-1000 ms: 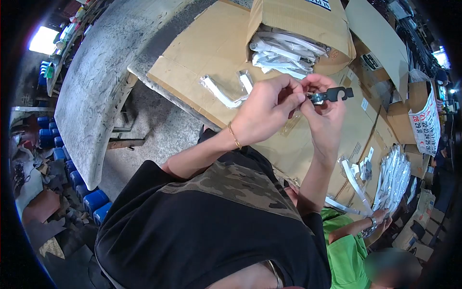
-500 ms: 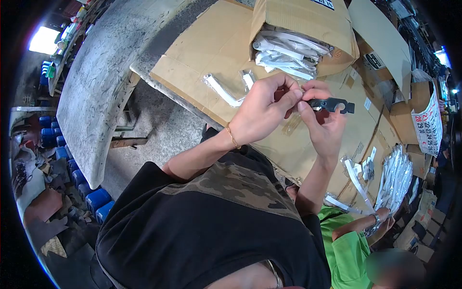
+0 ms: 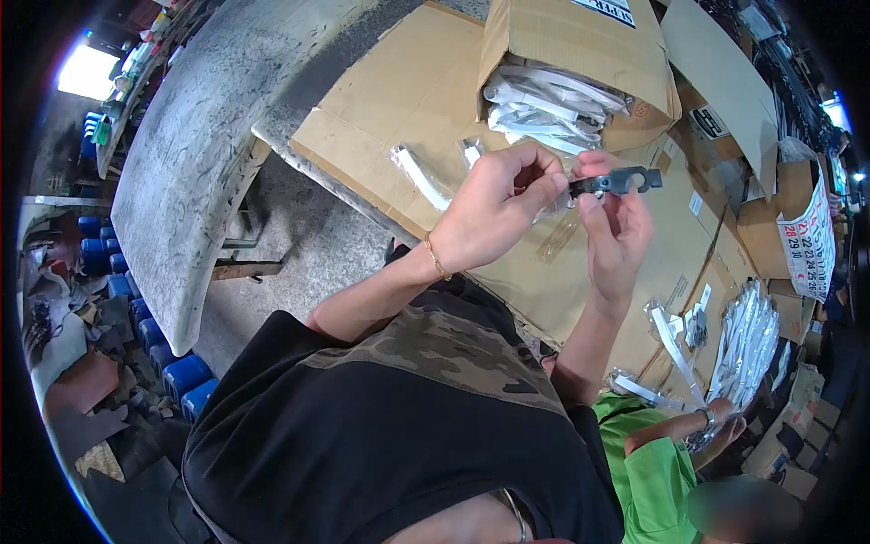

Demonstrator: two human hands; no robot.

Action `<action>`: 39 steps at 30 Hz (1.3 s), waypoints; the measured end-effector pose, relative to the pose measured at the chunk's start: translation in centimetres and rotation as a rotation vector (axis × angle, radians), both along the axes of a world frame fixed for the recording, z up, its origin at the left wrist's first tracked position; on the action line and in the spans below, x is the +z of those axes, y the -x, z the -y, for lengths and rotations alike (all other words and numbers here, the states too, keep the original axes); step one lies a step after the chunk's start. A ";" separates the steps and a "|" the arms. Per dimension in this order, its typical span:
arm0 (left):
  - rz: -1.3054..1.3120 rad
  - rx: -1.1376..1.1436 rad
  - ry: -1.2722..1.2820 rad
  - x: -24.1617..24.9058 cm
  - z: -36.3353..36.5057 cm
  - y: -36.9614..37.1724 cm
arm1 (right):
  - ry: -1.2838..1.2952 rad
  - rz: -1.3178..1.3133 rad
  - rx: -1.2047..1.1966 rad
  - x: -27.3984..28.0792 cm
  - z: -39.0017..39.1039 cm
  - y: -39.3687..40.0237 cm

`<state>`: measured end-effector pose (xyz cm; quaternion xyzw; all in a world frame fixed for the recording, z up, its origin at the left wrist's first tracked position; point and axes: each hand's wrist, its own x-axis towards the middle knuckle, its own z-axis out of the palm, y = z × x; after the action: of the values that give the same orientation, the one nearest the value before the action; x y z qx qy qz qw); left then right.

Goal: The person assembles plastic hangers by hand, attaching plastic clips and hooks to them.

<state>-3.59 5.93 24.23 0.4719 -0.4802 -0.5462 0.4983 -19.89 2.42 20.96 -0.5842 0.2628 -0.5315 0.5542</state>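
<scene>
A small black piece [image 3: 616, 182] with a round notch near its far end and a shiny metal bit is between my hands, above the cardboard. My left hand [image 3: 503, 201], with a thin bracelet at the wrist, is closed, its thumb and forefinger pinching the piece's left end. Beneath the same piece, my right hand [image 3: 618, 222] grips it between thumb and fingers. Part of the piece is hidden by my fingers. Past my left hand, a white strip in clear plastic [image 3: 420, 177] lies on the cardboard sheet [image 3: 372, 100].
An open carton [image 3: 580, 36] holds many bagged white strips. To the right lies a heap of bagged strips [image 3: 743, 344], with a co-worker in a green shirt [image 3: 657, 480] reaching to it. A grey table [image 3: 195, 163] stands left; blue containers [image 3: 186, 374] line the floor.
The black piece has tilted and more of it shows between my hands. My right fingers have shifted round it, and my left hand keeps its pinch. The view has shifted slightly.
</scene>
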 end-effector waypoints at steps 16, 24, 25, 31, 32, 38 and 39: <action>-0.108 -0.356 0.018 4.1 3.4 -6.0 | 0.182 -0.093 0.351 4.4 4.9 -1.8; -0.210 -0.491 0.006 9.0 5.0 -9.1 | 0.355 0.094 0.404 8.9 7.0 -5.5; -0.215 -0.504 0.044 9.4 5.2 -9.4 | 0.367 0.063 0.415 9.7 7.2 -5.8; 0.009 -0.073 0.403 11.4 3.4 -9.3 | 0.321 0.089 0.312 11.9 7.3 -8.0; 0.030 0.026 0.515 11.2 3.1 -9.1 | 0.328 0.092 0.312 12.0 7.0 -8.4; -0.213 0.192 0.508 3.4 1.7 -7.9 | 0.219 -0.005 0.123 9.1 5.4 -10.1; 0.002 0.229 0.456 3.1 1.1 -8.0 | 0.206 -0.032 0.126 9.0 5.5 -10.2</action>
<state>4.39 4.87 27.31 0.3994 -0.5348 -0.3633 0.6500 -9.67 -3.09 29.93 -0.6620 0.1782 -0.5103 0.5193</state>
